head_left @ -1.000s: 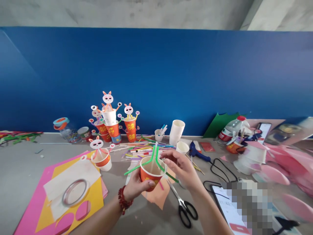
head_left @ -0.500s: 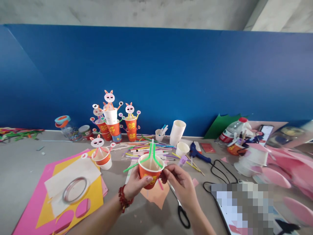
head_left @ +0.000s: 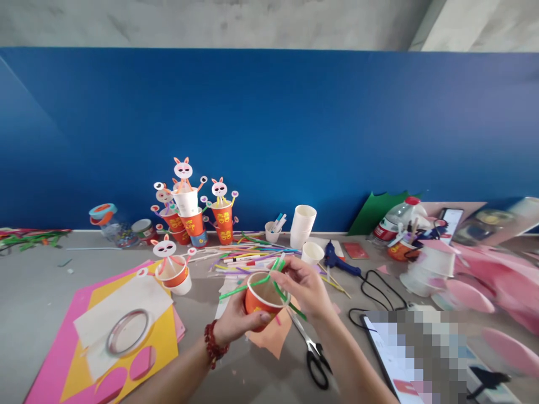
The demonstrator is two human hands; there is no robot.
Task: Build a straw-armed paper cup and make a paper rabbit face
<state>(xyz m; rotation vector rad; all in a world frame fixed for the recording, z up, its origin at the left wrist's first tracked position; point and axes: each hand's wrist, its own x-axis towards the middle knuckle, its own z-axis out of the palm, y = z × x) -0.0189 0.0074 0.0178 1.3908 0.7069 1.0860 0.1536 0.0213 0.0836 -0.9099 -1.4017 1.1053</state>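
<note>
My left hand (head_left: 234,321) is wrapped round a red paper cup (head_left: 256,303) with gold print and a white rim. The cup is tilted, its mouth facing up and toward me. Bent green straws (head_left: 239,290) stand in it, one end sticking out over the left rim and another over the right. My right hand (head_left: 309,287) is closed on the upright part of the straws above the cup's mouth; its fingertips partly hide them. Under the cup lies a piece of orange paper (head_left: 272,342). Black-handled scissors (head_left: 315,359) lie beneath my right forearm.
Cups with rabbit faces (head_left: 183,169) stand back left. Loose straws and pens (head_left: 252,259) lie behind my hands. A blue glue gun (head_left: 337,259), its cable and a tablet (head_left: 389,365) are on the right. Tape (head_left: 127,332) rests on coloured paper at left.
My right hand has moved from the cup's right side up to the straws and grips them. The cup has tilted a little, and the straws now lean right.
</note>
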